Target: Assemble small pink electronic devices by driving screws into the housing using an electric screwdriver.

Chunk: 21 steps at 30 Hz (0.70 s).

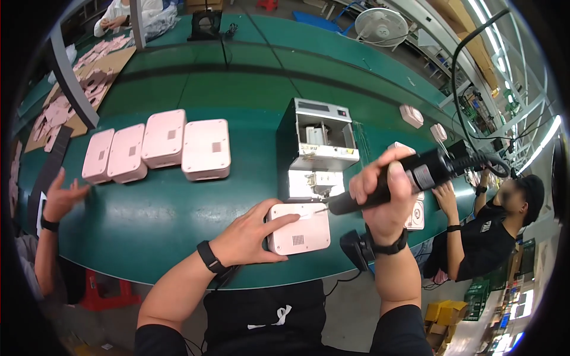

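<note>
"Green bench (148, 237) right across the scene, with a cluttered workshop behind. What's nearest?"

"One pink box (312, 231), lying in the middle near the edge. The left hand (240, 234) spans its left side, a finger across the top, holding it. As for the other grip, the right hand (389, 216) is wrapped round a black power screwdriver (424, 172)."

"How far along is it?"

"Partway, I'd judge. The screwdriver's tip is at the far right corner, so that fastening seems to be in hand. Small dark dots show at the near corners; screws or bare holes, I can't tell."

"Which way does it point?"

"Broad face up, vent grille (298, 240) toward the near side. Its long axis runs left to right, only slightly tilted."

"And beyond it?"

"An open metal machine (320, 139) stands just past the box. Off to the left, four pink boxes (206, 145) sit in a row, long axes near to far, about a quarter turn from the held one."

"Done, those?"

"Perhaps; they look closed, but I wouldn't swear to their screws. To the right, past the right hand, are more pink cases (417, 215), one showing a ring-shaped part. I'd count those as left to do."

"Farthest off?"

"Loose pink pieces (58, 113) at the far left, and a white fan (381, 26) at the far right."
</note>
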### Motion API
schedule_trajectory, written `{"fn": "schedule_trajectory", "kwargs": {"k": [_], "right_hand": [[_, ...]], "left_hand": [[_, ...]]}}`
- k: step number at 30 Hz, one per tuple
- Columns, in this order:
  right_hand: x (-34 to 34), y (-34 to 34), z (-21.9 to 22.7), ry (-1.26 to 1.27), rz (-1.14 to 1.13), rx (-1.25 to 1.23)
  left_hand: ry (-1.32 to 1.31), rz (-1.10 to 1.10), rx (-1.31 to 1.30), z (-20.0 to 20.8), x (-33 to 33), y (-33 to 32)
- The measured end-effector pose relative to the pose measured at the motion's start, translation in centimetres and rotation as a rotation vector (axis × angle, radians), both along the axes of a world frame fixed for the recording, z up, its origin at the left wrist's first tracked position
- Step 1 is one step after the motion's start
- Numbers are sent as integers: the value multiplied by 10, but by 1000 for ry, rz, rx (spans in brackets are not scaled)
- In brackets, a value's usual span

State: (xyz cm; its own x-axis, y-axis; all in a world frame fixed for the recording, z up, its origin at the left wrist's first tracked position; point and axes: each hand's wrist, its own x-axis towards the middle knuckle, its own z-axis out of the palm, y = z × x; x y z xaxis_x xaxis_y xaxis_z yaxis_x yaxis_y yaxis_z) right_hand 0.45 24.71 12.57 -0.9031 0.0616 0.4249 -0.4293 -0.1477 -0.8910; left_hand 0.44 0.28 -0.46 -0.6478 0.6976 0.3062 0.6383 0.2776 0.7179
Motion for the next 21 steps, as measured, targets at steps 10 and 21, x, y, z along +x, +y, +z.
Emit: {"fn": "schedule_trajectory", "kwargs": {"k": [10, 21], "right_hand": [[73, -22, 15, -60, 47, 55], [87, -32, 1, -206, -3, 25]], "left_hand": [[-4, 31, 18, -2, -2, 1], [70, 104, 16, -2, 2, 5]]}}
